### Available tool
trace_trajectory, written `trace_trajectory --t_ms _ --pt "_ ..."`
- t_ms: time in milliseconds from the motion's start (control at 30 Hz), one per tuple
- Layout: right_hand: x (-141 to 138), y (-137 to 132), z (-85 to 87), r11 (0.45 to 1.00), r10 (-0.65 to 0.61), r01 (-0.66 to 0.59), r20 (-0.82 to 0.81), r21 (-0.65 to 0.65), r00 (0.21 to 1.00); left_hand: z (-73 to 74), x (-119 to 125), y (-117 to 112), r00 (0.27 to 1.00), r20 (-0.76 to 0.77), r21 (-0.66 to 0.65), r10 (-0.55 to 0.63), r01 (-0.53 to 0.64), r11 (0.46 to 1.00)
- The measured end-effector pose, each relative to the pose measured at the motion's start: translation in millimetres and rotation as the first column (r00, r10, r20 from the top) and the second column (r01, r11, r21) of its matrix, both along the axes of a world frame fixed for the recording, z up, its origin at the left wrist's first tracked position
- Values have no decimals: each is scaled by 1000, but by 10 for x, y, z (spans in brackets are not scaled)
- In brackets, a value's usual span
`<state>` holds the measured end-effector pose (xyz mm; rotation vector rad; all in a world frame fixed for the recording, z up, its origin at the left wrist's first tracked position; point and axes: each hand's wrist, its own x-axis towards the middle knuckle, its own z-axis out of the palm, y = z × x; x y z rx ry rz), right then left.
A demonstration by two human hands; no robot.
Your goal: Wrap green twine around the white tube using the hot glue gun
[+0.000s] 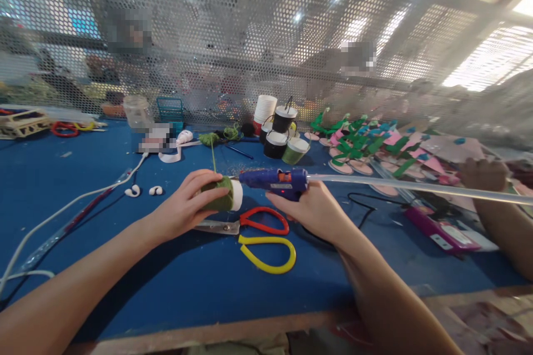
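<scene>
My left hand (194, 205) is wrapped round a paper cup (237, 195) lying on its side, its body covered in green yarn and its white rim facing right. A strand of green yarn (213, 156) runs from the cup back to a small ball of yarn (208, 138). In my right hand (318, 208) is a blue glue gun (272, 178) with a red light showing. Its nozzle points left, at the upper side of the cup. A long clear glue stick (400, 184) sticks out behind it. Below both hands lie scissors (266, 255) with one red and one yellow handle.
Several small buckets (276, 144) and stacked white cups (265, 108) stand at the back. Green and pink craft pieces (362, 147) fill the back right. A purple power strip (441, 230) lies near another person's hand (483, 175). Earphones (133, 191) and a white cable (83, 195) are on the left.
</scene>
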<state>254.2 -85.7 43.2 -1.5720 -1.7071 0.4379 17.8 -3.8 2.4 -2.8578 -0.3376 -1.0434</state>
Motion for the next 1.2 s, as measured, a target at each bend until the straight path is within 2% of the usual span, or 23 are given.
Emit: trace_trajectory --t_ms 233,833,1200 --pt "-5 10 8 1000 -3 3 8 5 1000 -1 -3 4 1000 -7 9 -4 4 1000" --pt "-18 -31 38 999 32 -32 -17 7 999 -23 -15 26 999 34 -72 23 -21 997" --pt "-21 -60 48 999 49 -49 21 23 999 -39 -28 48 998 34 -97 44 -41 994"
